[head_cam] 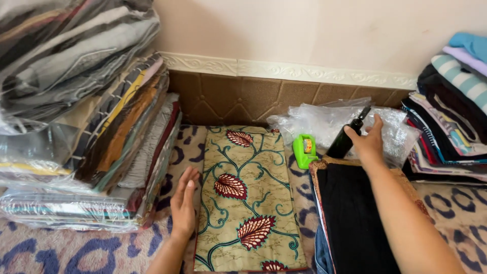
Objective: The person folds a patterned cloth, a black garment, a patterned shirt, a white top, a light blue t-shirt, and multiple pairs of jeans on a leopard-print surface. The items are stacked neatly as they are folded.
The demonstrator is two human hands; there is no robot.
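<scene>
Fingers [356, 133] of right hand [369, 142] seemingly clasping dark bottle [346, 139], risking tipping onto black garment [355, 218]; left hand [183, 203] lying flat, released, beside folded patterned cloth [247, 198].

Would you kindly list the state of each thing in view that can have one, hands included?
Left hand: open, flat, at the patterned cloth's left edge.
Right hand: on the dark bottle.
Dark bottle: tilted, nozzle on top.
Patterned cloth: folded, lying flat.
Black garment: folded flat under the right forearm.
Green tape dispenser: upright, untouched.
Clear plastic bags: crumpled against the wall.
</scene>
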